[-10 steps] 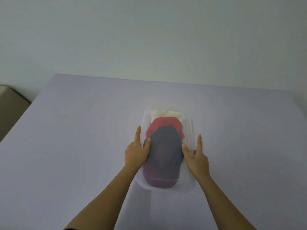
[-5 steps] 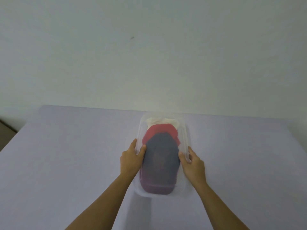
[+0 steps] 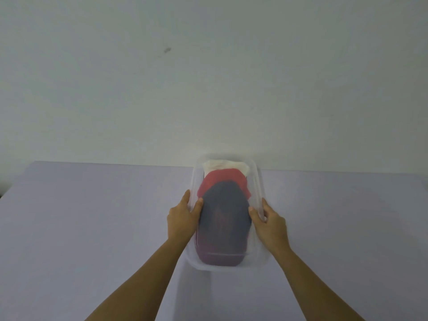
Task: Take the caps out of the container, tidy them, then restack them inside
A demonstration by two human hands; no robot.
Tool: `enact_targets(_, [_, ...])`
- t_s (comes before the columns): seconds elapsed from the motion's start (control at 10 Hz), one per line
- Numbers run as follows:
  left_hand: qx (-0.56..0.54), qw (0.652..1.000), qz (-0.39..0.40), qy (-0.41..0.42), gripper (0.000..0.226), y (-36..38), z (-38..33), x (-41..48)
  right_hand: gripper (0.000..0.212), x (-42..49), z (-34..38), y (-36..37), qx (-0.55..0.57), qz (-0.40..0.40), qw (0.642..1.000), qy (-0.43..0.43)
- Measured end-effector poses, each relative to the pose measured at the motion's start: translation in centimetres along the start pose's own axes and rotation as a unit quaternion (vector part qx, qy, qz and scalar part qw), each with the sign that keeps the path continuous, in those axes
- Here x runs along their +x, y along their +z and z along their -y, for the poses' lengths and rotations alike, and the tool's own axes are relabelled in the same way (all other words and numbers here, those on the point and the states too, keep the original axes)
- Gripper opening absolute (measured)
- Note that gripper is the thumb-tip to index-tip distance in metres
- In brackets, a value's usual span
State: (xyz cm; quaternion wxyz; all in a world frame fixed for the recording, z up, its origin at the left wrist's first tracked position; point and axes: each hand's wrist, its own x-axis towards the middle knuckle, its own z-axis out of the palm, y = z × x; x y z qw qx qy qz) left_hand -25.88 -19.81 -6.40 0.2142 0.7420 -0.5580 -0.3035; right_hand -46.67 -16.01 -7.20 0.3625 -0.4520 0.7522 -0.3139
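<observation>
Low in the middle of the frame, your two arms reach up to a clear plastic container (image 3: 259, 193) that sits on the pale purple table (image 3: 92, 216). Your left hand (image 3: 181, 220) grasps the container's left wall, thumb inside and fingers outside. Your right hand (image 3: 271, 224) grasps the right wall the same way.

Inside, the caps lie in a pile. The dark blue cap (image 3: 224, 223) is on top and closest to you. The red cap (image 3: 222, 179) peeks out behind it. The white cap (image 3: 225, 164) is farthest, near the plain wall (image 3: 208, 77).

It looks like all the caps are packed inside. I can't tell if you are just starting or finishing. If starting, let go of one wall and lift the blue cap first.
</observation>
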Motion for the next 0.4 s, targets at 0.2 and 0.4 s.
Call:
enact_targets(0.2, [0.036, 0.999, 0.033, 0.017, 0.064, -0.8, -0.7, 0.2, 0.067, 0.2, 0.6, -0.5, -0.053, 0.035, 0.998, -0.007])
enact_targets(0.4, [0.03, 0.996, 0.014, 0.08, 0.059, -3.4, -2.3, -1.5, 0.067, -2.7, 4.0, -1.1, -0.101, 0.017, 0.99, -0.092])
